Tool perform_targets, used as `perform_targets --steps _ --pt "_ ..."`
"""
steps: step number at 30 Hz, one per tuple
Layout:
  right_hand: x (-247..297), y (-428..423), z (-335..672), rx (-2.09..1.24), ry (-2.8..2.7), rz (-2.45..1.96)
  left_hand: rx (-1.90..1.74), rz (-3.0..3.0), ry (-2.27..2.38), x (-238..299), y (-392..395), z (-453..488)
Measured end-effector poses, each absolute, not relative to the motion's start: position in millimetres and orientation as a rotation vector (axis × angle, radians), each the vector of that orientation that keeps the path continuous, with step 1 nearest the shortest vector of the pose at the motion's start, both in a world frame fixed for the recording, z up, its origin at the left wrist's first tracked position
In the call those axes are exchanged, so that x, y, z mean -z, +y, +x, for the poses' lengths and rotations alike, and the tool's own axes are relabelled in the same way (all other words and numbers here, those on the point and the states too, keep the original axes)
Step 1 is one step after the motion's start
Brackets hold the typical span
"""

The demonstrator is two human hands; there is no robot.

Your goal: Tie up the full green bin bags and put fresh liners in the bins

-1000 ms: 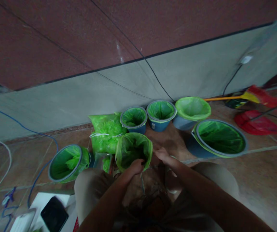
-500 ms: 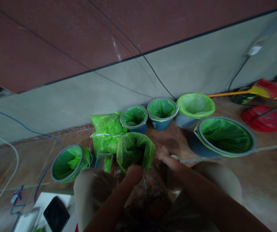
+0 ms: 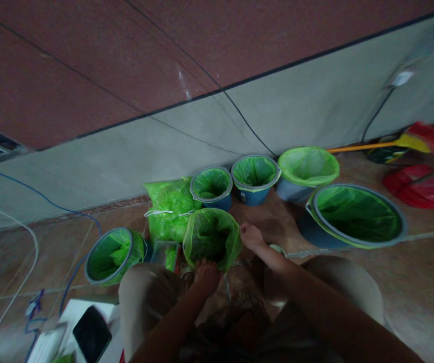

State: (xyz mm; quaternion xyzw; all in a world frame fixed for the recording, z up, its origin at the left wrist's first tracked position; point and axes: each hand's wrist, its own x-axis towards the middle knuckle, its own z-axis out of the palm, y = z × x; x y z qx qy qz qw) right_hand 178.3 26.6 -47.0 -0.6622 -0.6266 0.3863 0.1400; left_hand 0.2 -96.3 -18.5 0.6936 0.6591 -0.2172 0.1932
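Between my knees stands a bin lined with a thin green bin liner [image 3: 209,227], its mouth facing up and its edge folded outward. My left hand [image 3: 207,277] is at the near rim, fingers curled over the liner's edge. At the right side of the rim, my right hand [image 3: 252,237] pinches the liner's edge with its fingertips. The bin's body is mostly hidden by the liner and my hands. Just behind it are a small blue lined bucket [image 3: 222,202] and a clear bag stuffed with green liners [image 3: 167,224].
More lined buckets stand along the wall: a blue bucket [image 3: 254,196], a grey-blue bucket [image 3: 296,190] and a large bucket [image 3: 315,232]. A tilted bucket [image 3: 101,280] is at left. A red dustpan [image 3: 421,189], a phone [image 3: 92,333] on a white box and a blue cable [image 3: 69,287] lie around.
My left hand has shifted slightly left along the near rim, its fingers now reaching over the edge. My right hand stays at the right rim. The view has moved slightly.
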Motion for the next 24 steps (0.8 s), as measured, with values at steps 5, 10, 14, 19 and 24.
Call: perform_targets --steps 5,10,14,19,24 --pt "50 24 172 -1.141 -1.847 -1.891 0.642 1.961 1.828 22 -94 -3" --pt "46 37 178 -1.056 -1.806 -2.013 0.668 1.974 1.772 9 -87 -7" --pt "45 50 177 -0.992 -1.788 -2.094 0.424 1.959 1.809 -5 -80 -11" --pt "51 51 163 -0.974 -1.927 -2.077 0.045 1.714 2.372 -11 -49 -38" --pt "58 42 159 -0.906 -2.153 -2.008 0.133 1.328 2.521 -8 -11 -76"
